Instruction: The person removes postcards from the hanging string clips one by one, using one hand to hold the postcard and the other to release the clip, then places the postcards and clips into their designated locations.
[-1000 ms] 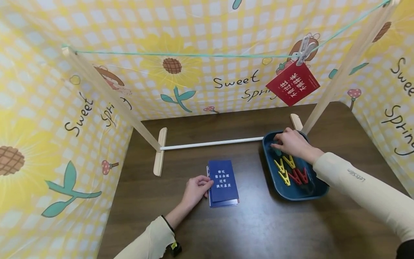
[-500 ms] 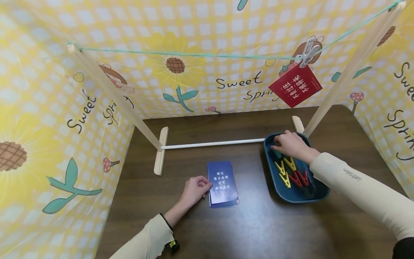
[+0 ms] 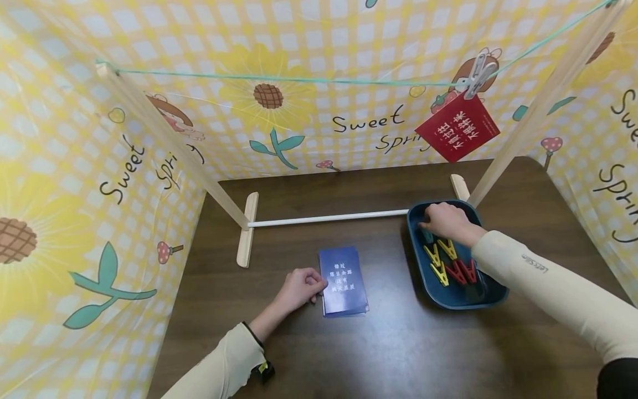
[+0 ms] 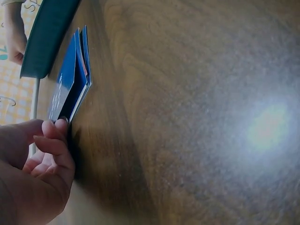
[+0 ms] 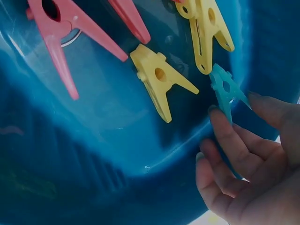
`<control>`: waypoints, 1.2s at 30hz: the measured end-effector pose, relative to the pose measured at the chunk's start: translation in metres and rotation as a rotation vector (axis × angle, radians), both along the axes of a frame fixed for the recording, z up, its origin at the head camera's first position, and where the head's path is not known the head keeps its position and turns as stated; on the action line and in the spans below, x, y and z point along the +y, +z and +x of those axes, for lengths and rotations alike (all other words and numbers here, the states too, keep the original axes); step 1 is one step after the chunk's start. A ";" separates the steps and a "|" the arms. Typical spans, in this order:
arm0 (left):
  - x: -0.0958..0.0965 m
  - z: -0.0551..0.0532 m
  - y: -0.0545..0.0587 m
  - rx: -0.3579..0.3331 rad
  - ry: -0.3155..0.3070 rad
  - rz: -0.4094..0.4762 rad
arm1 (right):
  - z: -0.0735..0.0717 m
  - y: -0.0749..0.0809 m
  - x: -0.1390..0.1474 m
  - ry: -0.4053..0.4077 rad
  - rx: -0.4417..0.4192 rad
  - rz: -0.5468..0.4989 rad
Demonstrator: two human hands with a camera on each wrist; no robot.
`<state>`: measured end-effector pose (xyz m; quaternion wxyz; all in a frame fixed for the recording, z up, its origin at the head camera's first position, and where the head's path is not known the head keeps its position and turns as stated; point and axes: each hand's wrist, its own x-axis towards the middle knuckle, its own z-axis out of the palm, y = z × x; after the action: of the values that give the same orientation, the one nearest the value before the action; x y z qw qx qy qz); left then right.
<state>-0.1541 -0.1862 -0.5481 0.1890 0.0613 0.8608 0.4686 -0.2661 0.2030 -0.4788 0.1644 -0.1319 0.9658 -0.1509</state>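
Observation:
My left hand [image 3: 299, 289] pinches the left edge of the top blue card [image 3: 344, 296], printed with white characters. In the left wrist view this card [image 4: 69, 63] is tilted up from the cards beneath it, thumb and finger at its corner. Over the far left part of the blue plastic basin [image 3: 427, 293], my right hand [image 3: 446, 221] reaches in. The right wrist view shows its thumb and index finger pinching the two handles of a teal clothespin [image 5: 224, 99]. Yellow clothespins [image 5: 149, 63] and red clothespins [image 5: 96, 35] lie beside it in the basin.
A wooden frame post [image 3: 174, 149] stands at left, another post [image 3: 548, 105] at right. A green string [image 3: 299, 80] spans them; a grey clothespin [image 3: 479, 77] holds a red card [image 3: 458, 130] on it. A white rod [image 3: 329, 219] joins the feet, behind the cards.
The right hand has dipped slightly and its fingers have closed in on the teal clothespin. The left hand keeps its pinch, while the top card has shifted slightly over the stack.

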 end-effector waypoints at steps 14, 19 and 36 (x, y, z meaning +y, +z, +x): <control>0.001 -0.006 0.006 -0.045 -0.030 -0.017 | 0.002 -0.010 -0.001 -0.009 0.050 0.028; 0.001 -0.006 0.008 -0.057 -0.034 -0.016 | 0.004 -0.009 -0.003 -0.020 0.062 0.050; -0.003 -0.007 0.009 -0.104 -0.072 0.000 | 0.015 0.006 0.003 -0.031 0.044 0.036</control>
<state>-0.1613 -0.1889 -0.5391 0.2505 0.0679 0.8469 0.4641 -0.2507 0.2056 -0.4728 0.1433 -0.1172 0.9737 -0.1331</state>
